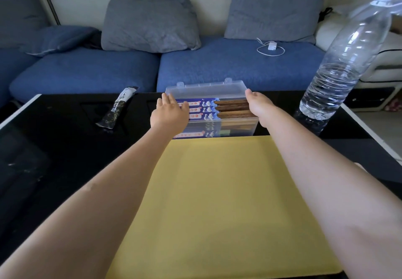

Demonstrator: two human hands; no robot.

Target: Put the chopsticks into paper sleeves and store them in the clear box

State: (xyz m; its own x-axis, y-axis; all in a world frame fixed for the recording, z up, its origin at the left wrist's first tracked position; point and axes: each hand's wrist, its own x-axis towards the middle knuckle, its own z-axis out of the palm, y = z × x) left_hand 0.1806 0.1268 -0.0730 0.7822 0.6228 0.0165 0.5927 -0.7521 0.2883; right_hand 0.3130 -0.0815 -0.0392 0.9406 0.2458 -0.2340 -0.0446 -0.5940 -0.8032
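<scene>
**Both hands at the clear box of sleeved chopsticks**

The left hand lies palm-down on the left end of the clear box, its fingers straight and slightly spread, reaching across the box's rim onto the blue paper sleeves. The right hand meets the right end of the same box; its fingers point away from the camera toward the raised lid, and whether they curl round the lid's corner or merely touch it cannot be told. Between the two hands, three sleeved pairs lie side by side across the box, the brown chopsticks projecting from the sleeves toward the right hand. Further sleeved pairs show through the box's near wall, below the hands. The translucent lid stands open behind the fingertips, hinged along the far edge.

The box rests on a black glossy surface, its near wall touching the far edge of a yellow mat, which extends from the box toward the camera between the two forearms. Left of the left hand, apart from the box, lies a dark wrapped packet. Right of the right hand stands a large clear water bottle, partly filled. Beyond the hands, past the surface's far edge, runs a blue sofa carrying grey-blue cushions and a white charger with its cable.
</scene>
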